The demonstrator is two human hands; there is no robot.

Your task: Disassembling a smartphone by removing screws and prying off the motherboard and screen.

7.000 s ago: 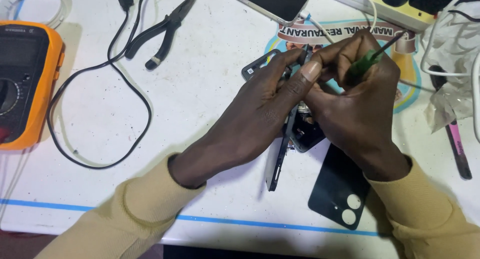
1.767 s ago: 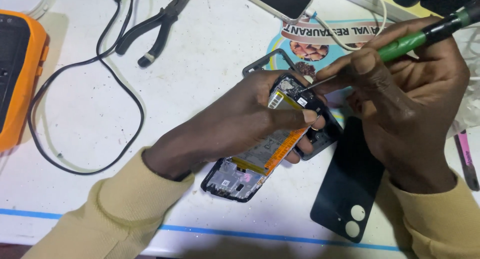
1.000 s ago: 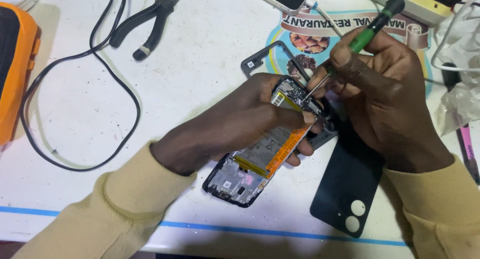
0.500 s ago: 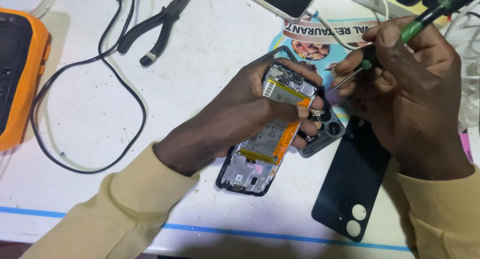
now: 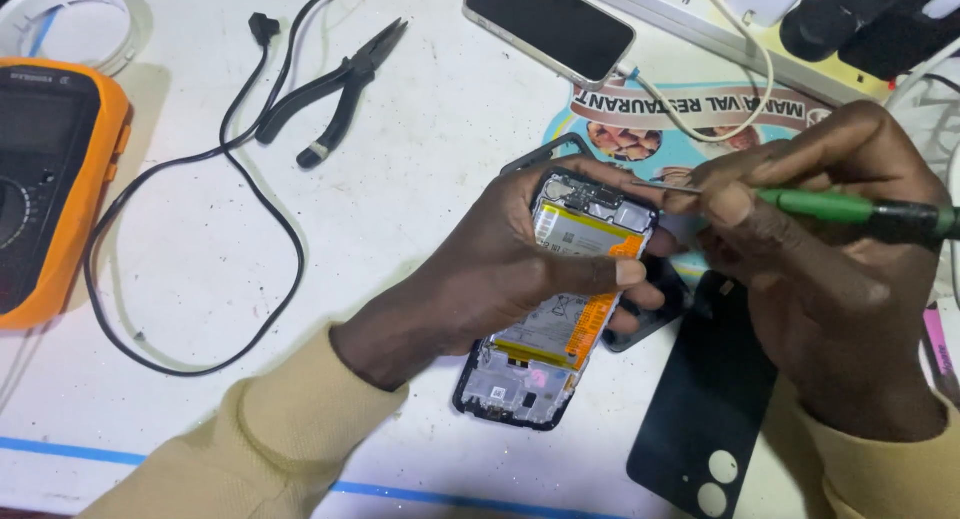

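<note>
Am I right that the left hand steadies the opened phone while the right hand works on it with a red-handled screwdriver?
Not quite: the head view shows the screwdriver handle is green, not red. The left hand does steady the opened phone while the right hand works on it.

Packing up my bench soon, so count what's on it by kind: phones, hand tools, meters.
Phones: 2, opened phone in left hand, whole phone
Hand tools: 2, screwdriver in right hand, pliers
Meters: 1, multimeter
Total: 5

Two bare hands; long mustard-yellow sleeves (image 5: 270,439), ribbed cuffs at wrists.
</note>
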